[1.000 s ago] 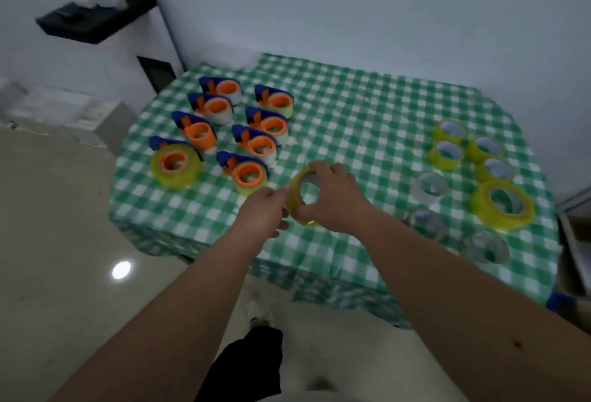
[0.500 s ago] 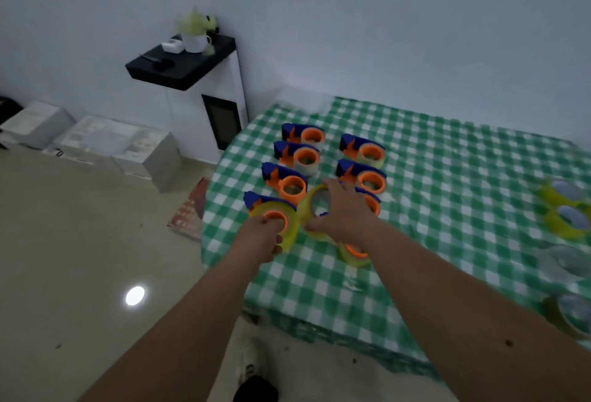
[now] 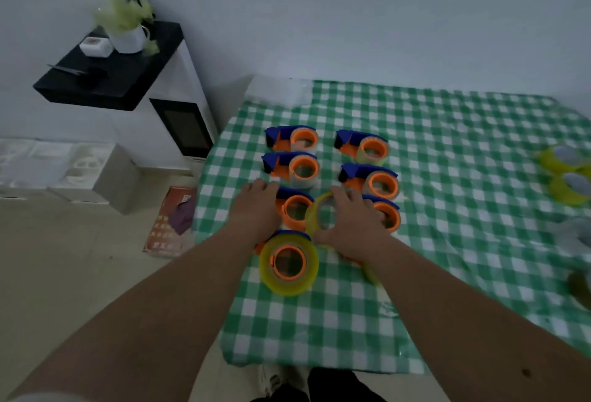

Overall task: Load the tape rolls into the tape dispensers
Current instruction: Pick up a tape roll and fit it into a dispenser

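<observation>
Right hand [image 3: 351, 225] gripping yellow tape roll [image 3: 315, 217] upright, left hand [image 3: 256, 209] on empty dispenser [image 3: 295, 211] alongside

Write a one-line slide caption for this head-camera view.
Right hand holds a yellow tape roll beside an empty dispenser that the left hand touches.

Head view, single wide-angle camera: looks forward and steeply down from above the person's forearms, close over the near edge of the checked table [image 3: 447, 177]. Wall fills the frame's top; floor the lower left.
</observation>
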